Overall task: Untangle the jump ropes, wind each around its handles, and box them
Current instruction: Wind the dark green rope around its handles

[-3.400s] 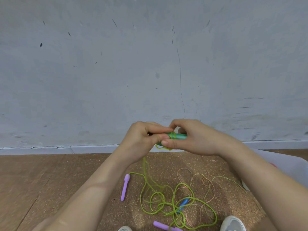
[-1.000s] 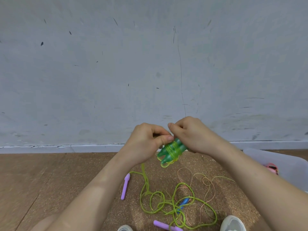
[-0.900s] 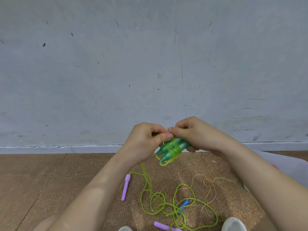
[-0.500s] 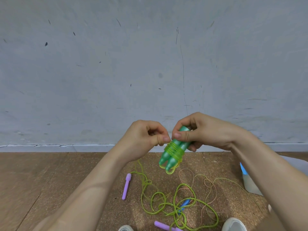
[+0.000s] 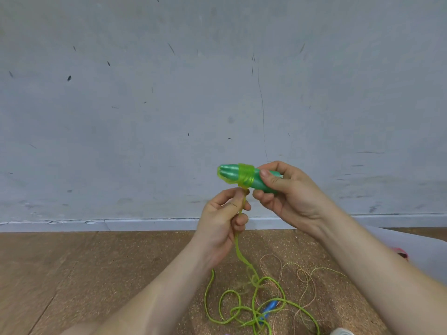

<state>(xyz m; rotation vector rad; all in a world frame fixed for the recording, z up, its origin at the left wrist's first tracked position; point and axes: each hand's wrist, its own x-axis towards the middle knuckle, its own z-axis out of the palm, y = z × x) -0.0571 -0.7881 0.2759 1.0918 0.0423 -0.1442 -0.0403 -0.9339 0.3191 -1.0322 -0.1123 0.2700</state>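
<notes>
My right hand (image 5: 290,194) grips the two green handles (image 5: 231,174) side by side, held almost level in front of the wall, tips pointing left. Several turns of the yellow-green rope (image 5: 246,178) are wound around them. My left hand (image 5: 223,224) sits just below and pinches the free strand, which runs down through its fingers to loose green loops (image 5: 242,310) on the floor. A thin beige speckled rope (image 5: 302,274) lies tangled with those loops, and a blue handle (image 5: 268,308) shows among them.
A grey wall with a pale baseboard (image 5: 121,223) stands close ahead. The floor is brown cork (image 5: 72,274). A white plastic box (image 5: 411,243) sits at the right edge, something pink (image 5: 400,252) inside it. A shoe tip (image 5: 342,331) shows at the bottom.
My right hand has lifted the green handles and turned them from pointing down to nearly level. My left hand has dropped below them, still holding the strand. The view has tilted up.
</notes>
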